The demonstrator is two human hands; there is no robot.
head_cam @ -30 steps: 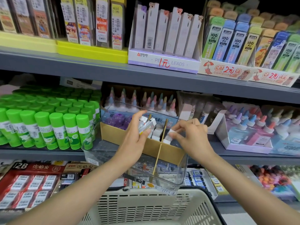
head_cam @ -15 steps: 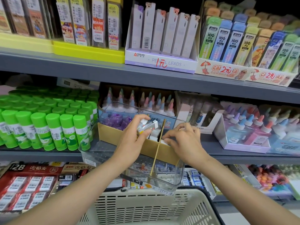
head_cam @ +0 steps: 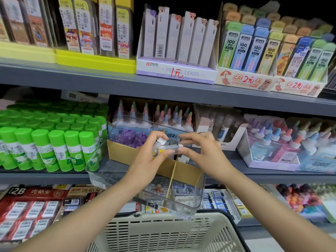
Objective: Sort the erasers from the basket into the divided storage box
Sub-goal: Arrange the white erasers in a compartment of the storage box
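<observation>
Where the view begins, a beige slotted basket point(head_cam: 163, 233) sits nearest, below both forearms. Above it, the clear divided storage box point(head_cam: 181, 200) tilts over the shelf edge point(head_cam: 272, 176), a thin tan divider inside. Left hand point(head_cam: 145, 160) grips several wrapped erasers point(head_cam: 168, 149) over the box; right hand point(head_cam: 205, 155) pinches the same bundle's end. Behind stand green glue sticks point(head_cam: 54, 142) and glue bottles point(head_cam: 272, 142).
</observation>
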